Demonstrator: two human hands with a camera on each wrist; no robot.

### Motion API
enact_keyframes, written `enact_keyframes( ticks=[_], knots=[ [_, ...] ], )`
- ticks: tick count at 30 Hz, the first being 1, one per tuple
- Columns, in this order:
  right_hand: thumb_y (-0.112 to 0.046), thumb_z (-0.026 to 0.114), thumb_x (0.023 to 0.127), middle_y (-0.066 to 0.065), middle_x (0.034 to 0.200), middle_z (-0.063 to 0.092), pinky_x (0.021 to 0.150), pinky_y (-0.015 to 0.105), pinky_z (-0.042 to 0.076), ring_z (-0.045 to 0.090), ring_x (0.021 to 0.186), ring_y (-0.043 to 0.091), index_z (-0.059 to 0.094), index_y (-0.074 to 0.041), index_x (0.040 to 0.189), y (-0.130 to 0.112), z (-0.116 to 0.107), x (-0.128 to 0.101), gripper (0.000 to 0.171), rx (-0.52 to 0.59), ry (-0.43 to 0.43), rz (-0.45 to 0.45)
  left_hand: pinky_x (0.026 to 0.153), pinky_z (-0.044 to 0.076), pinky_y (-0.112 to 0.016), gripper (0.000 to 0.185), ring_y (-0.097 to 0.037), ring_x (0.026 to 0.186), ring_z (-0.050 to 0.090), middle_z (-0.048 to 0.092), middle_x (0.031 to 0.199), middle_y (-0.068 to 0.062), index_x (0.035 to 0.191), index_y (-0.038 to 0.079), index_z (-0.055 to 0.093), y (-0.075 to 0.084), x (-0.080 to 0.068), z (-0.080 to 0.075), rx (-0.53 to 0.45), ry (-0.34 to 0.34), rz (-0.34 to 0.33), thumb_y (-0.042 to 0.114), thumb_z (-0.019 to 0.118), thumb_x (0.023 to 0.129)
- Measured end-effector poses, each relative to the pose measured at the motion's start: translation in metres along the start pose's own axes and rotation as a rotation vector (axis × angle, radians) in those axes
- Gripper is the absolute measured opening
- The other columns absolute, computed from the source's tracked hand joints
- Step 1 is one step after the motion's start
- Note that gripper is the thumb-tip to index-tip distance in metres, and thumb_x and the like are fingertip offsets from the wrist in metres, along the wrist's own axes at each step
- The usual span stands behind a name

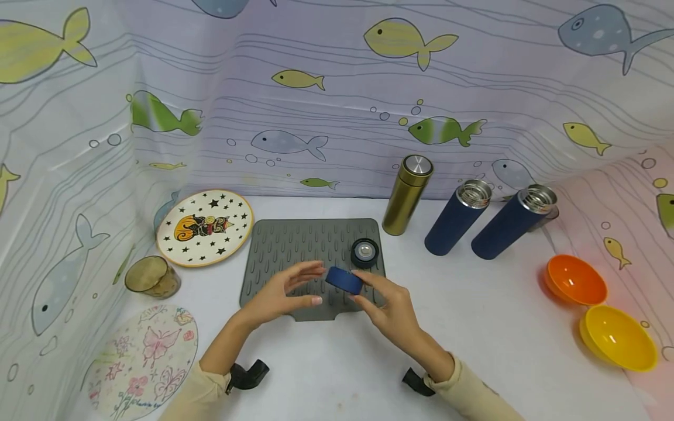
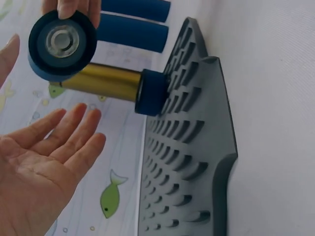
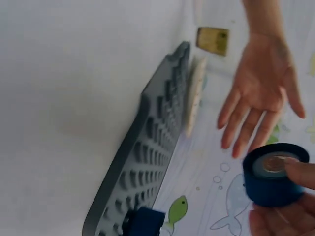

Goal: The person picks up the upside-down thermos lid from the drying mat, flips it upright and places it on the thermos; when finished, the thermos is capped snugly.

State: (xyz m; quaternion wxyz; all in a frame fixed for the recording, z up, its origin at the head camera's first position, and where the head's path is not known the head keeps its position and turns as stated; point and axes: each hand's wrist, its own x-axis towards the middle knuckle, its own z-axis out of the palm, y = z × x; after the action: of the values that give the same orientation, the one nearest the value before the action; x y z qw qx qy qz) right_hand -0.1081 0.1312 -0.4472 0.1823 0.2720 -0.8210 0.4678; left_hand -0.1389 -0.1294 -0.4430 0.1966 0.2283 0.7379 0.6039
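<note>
Above grey mat (image 1: 295,245), blue lid (image 1: 344,279) sideways.

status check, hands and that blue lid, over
Right hand pinches the blue lid above the grey mat. Left hand open beside it, palm toward the lid, not touching. Second lid lies on the mat, nothing between hands.

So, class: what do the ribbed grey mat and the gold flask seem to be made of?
Ribbed grey mat: probably silicone or soft rubber; matte surface, moulded teardrop ridges, rounded edges. Gold flask: likely metal; glossy gold body with highlights and a brushed silvery cap top.
</note>
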Motion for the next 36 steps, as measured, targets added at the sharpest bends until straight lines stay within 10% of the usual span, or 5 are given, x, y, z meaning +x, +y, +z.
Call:
enact_keyframes(
  ticks=[8,14,27,36],
  knots=[
    [-0.009,0.059,0.1,0.021,0.115,0.071,0.088,0.038,0.057,0.07,0.103,0.033,0.07,0.005,0.114,0.006,-0.006,0.001,0.023,-0.381,0.12,-0.617,0.116,0.03,-0.059,0.076,-0.034,0.14,0.043,0.048,0.149,-0.013,0.15,0.015,0.041,0.007,0.004,0.006,0.029,-0.031,-0.007,0.02,0.079,0.085],
    [-0.001,0.055,0.1,0.021,0.106,0.073,0.082,0.04,0.058,0.073,0.094,0.032,0.073,0.004,0.103,0.004,-0.01,0.005,0.019,-0.525,0.177,-0.863,0.118,0.03,-0.049,0.086,-0.03,0.142,0.041,0.045,0.152,-0.012,0.151,0.011,0.04,0.011,0.007,0.016,0.06,-0.068,0.019,0.018,0.085,0.079],
    [-0.001,0.056,0.099,0.017,0.102,0.075,0.08,0.039,0.059,0.073,0.092,0.027,0.073,0.001,0.103,0.003,-0.02,0.007,0.018,-0.612,0.215,-1.011,0.115,0.037,-0.042,0.086,-0.021,0.138,0.046,0.053,0.146,0.004,0.146,0.024,0.047,0.021,0.016,0.038,0.119,-0.072,0.123,0.018,0.09,0.072],
    [-0.002,0.058,0.097,0.022,0.107,0.073,0.08,0.044,0.056,0.072,0.094,0.034,0.071,0.003,0.104,0.015,-0.025,0.011,0.016,-0.549,0.305,-0.816,0.107,0.047,-0.041,0.075,-0.02,0.124,0.059,0.062,0.134,-0.002,0.136,0.015,0.055,0.032,0.041,0.046,0.194,0.06,0.253,0.018,0.091,0.071]
  ],
)
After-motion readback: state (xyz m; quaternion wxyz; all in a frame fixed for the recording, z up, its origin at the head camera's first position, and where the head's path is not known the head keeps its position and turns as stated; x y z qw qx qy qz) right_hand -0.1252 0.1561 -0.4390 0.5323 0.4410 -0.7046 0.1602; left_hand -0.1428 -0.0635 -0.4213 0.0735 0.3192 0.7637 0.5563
